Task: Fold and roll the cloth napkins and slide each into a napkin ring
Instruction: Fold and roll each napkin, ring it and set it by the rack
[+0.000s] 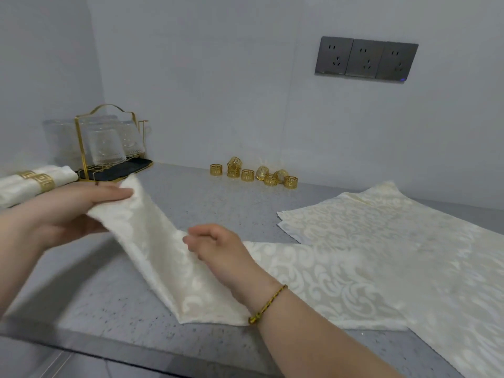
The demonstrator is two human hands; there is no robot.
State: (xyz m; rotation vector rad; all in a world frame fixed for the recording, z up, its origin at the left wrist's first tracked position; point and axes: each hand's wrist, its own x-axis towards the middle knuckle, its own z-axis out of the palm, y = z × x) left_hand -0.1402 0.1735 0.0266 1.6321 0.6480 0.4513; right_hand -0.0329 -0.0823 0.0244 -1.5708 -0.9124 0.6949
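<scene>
Speckled counter point(207, 208); napkin point(163, 255) in left hand point(68, 211)

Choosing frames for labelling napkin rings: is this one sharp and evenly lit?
Head view: light is soft and even, shadows faint, no harsh glare; the loose napkin rings by the wall are small and soft, their pattern barely readable; the glasses at left blur together; wide-angle distortion tilts the wall sockets.

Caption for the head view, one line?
Left hand and right hand hold a cream napkin mid-fold on the counter; gold napkin rings sit behind.
</scene>
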